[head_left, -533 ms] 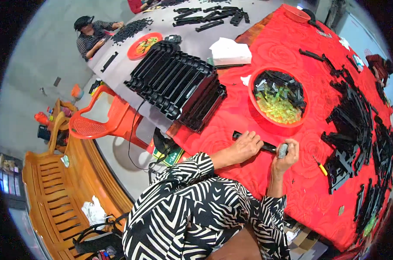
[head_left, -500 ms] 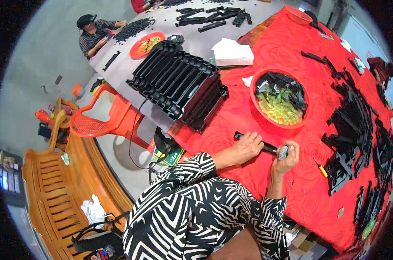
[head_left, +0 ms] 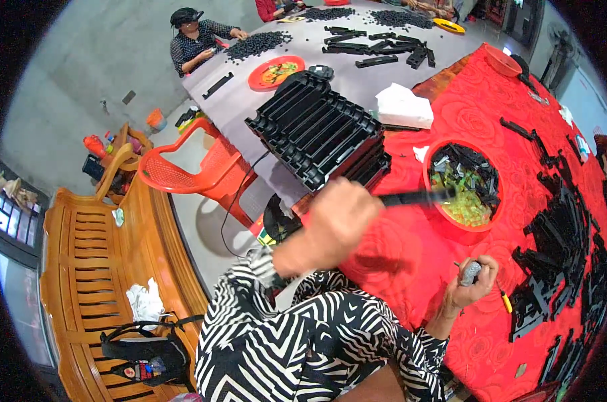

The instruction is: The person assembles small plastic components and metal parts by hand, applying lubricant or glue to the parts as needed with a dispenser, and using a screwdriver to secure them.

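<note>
My left hand point(head_left: 344, 218), smeared by motion, is closed round one end of a long black plastic strip point(head_left: 414, 197). The strip is raised over the red cloth and points right, its far end in front of the red basin's rim point(head_left: 498, 214). Just beyond my left hand rises a stack of black ribbed plastic trays or frames point(head_left: 310, 130). Lower right, my right hand point(head_left: 474, 285) is closed on a grey-handled tool point(head_left: 471, 271) with a thin dark tip. Small yellow-green and black pieces fill the basin.
Black plastic parts point(head_left: 551, 268) are heaped at the right, with a yellow-handled tool point(head_left: 506, 303) beside them. A tissue pack point(head_left: 404, 107) and an orange plate point(head_left: 275, 72) lie farther back. A red chair point(head_left: 196, 171) stands left; a person point(head_left: 199, 40) sits at the far table.
My left hand has lifted the black strip off the cloth and swung it up and left toward the stack. My right hand has come away from the strip, still holding the tool. The view has shifted.
</note>
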The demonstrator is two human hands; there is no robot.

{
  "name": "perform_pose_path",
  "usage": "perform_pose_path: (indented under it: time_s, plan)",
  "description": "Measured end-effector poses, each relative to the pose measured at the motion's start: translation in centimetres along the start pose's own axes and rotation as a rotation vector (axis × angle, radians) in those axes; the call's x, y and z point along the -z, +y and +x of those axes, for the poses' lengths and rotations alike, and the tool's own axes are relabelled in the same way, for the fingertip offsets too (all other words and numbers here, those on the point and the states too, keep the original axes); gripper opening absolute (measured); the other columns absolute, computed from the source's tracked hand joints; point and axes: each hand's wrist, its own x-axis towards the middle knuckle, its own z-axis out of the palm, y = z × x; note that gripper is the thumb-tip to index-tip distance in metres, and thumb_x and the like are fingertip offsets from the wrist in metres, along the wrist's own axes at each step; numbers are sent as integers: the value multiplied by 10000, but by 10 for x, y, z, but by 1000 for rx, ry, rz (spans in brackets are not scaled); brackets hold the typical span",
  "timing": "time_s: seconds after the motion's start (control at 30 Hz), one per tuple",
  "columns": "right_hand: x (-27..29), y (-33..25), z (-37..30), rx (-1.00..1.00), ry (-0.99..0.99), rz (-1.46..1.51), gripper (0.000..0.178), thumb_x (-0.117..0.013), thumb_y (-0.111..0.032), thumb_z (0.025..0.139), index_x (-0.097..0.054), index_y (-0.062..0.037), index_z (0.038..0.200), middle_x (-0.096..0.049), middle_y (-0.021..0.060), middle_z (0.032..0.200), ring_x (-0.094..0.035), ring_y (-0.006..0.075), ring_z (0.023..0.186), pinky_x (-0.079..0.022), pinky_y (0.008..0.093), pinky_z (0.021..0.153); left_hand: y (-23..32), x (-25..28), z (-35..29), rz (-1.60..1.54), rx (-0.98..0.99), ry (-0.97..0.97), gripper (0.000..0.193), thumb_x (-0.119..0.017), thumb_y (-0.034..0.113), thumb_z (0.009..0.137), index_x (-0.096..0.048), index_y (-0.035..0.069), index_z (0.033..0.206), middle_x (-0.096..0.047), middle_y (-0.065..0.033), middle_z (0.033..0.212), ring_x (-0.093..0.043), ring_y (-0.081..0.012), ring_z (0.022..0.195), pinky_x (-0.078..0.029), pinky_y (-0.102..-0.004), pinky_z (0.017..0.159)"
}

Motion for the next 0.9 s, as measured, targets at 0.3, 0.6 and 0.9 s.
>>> perform_pose_path:
  time_s: [0.3,0.6,0.9]
  plan:
    - [-4,12,-11,-151,-11,-131,146,-448,-133,879,-515,-5,853,-422,18,548,-375,76,403,-277,204,378,-152,16,18,494,388,-135,135,-679,96,675,-581,34,743,-559,-137,751,-568,-318,743,-478,-412,649]
    - [-1,17,-9,-228,7,-191,148,-451,-131,879,-535,-25,820,-441,7,554,-388,66,410,-290,200,385,-179,-7,5,594,504,-264,159,-688,103,661,-585,22,752,-581,-161,797,-581,-320,771,-488,-414,666]
    - [-4,18,-12,-279,-32,-173,106,-474,-97,862,-552,-40,819,-449,-23,584,-408,46,449,-291,183,409,-184,-8,4,593,505,-253,173,-693,103,660,-591,19,772,-579,-152,807,-578,-317,788,-487,-412,671]
